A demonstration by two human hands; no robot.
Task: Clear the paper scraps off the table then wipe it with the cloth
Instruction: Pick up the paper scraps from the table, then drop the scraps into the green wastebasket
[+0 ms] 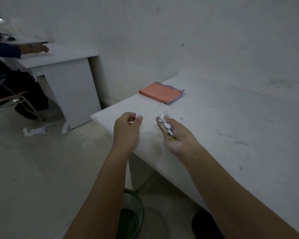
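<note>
My right hand (175, 135) lies palm up over the white table (231, 126) near its left corner, fingers curled around a bunch of white paper scraps (165, 122). My left hand (128, 128) hovers just left of it at the table's edge, thumb and forefinger pinched close together; a small white scrap (139, 116) shows at their tips, though whether it is held I cannot tell. A folded orange cloth with a blue edge (161, 92) lies flat on the table beyond both hands.
A green mesh bin (133, 214) stands on the floor under the table's near edge, between my forearms. At the left, another person sits on a chair (10, 102) at a second white desk (62, 66). A power strip (34, 131) lies on the floor.
</note>
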